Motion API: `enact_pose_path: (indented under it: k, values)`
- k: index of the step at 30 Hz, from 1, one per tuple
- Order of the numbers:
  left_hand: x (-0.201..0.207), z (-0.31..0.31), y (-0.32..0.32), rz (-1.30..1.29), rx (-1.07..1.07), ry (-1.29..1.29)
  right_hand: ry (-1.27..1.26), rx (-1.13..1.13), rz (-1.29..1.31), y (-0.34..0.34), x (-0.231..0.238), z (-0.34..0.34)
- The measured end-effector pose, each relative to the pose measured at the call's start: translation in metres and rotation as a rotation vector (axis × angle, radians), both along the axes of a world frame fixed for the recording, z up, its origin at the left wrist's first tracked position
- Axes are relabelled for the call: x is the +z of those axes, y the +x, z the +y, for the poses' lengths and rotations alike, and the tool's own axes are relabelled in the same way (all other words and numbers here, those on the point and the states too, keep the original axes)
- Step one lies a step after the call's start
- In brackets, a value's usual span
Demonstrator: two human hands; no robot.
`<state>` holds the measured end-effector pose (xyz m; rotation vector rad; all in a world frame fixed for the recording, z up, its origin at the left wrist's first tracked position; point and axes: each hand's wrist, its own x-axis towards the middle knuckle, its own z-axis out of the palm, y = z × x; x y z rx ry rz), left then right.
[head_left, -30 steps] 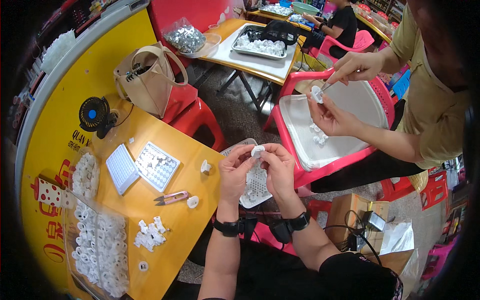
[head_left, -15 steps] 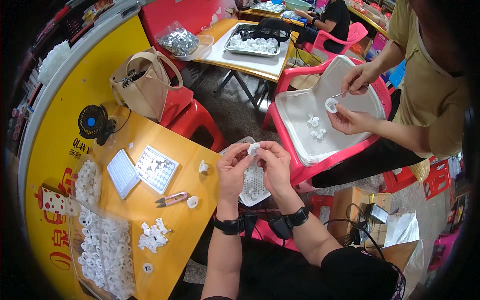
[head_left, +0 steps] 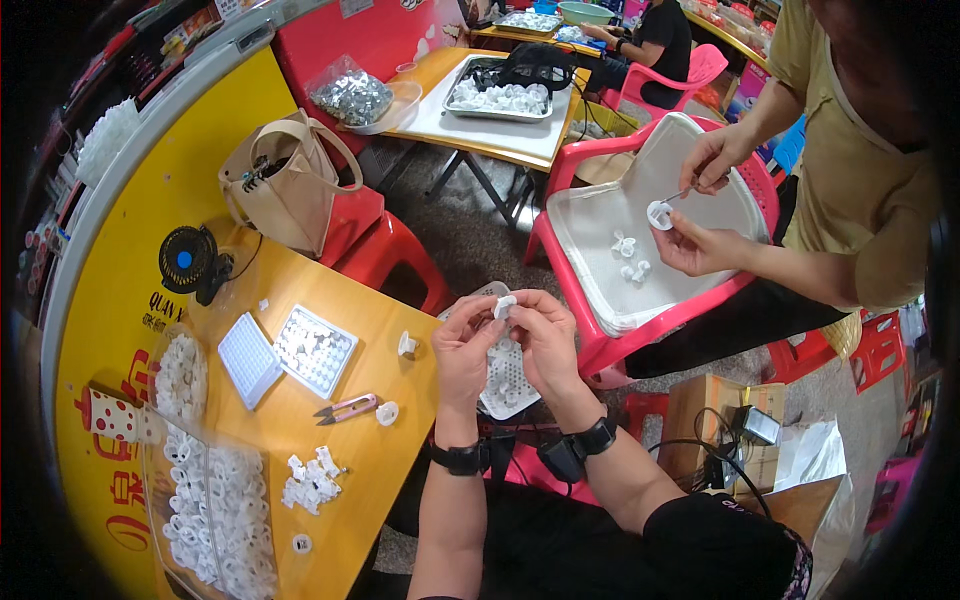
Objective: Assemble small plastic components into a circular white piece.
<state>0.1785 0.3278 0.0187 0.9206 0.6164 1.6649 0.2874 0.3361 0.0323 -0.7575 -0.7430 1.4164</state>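
My left hand (head_left: 466,350) and my right hand (head_left: 544,338) meet in front of me and pinch a small white plastic part (head_left: 504,304) between their fingertips. Under them, on my lap, lies a white gridded tray (head_left: 508,385) with a few small parts in it. On the yellow table (head_left: 400,420) to my left lie two loose white parts (head_left: 406,345), small pink snips (head_left: 346,407), a pile of white parts (head_left: 312,480) and two more gridded trays (head_left: 314,350).
A person to my right holds a white ring (head_left: 659,214) and a thin tool over a white tray (head_left: 600,280) resting on a pink chair. A beige bag (head_left: 285,190), a small black fan (head_left: 187,262), a clear box of white rings (head_left: 215,510) and red stools (head_left: 395,255) stand around.
My hands stay together on the small white part, shifting only slightly. The person on the right has lifted a white ring higher over the tray and works on it with the tool.
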Motion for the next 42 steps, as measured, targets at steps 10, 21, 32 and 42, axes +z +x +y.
enact_pose_path:
  k: [10, 21, 32, 42]
  values:
    - [-0.0001, 0.0011, 0.0000, 0.026, 0.007, 0.019, -0.066, 0.034, 0.095, -0.0005, 0.0029, 0.0001]
    - [-0.0013, 0.0019, 0.0002, 0.016, -0.001, 0.020, -0.076, 0.030, 0.100, -0.0004, 0.0025, 0.0002]
    - [-0.0002, 0.0009, -0.0002, 0.032, 0.012, 0.009, -0.066, 0.067, 0.078, 0.0016, -0.0004, -0.0001]
    - [-0.0016, 0.0011, -0.0011, 0.044, 0.005, 0.011, -0.046, 0.063, 0.091, 0.0014, -0.0017, 0.0004]
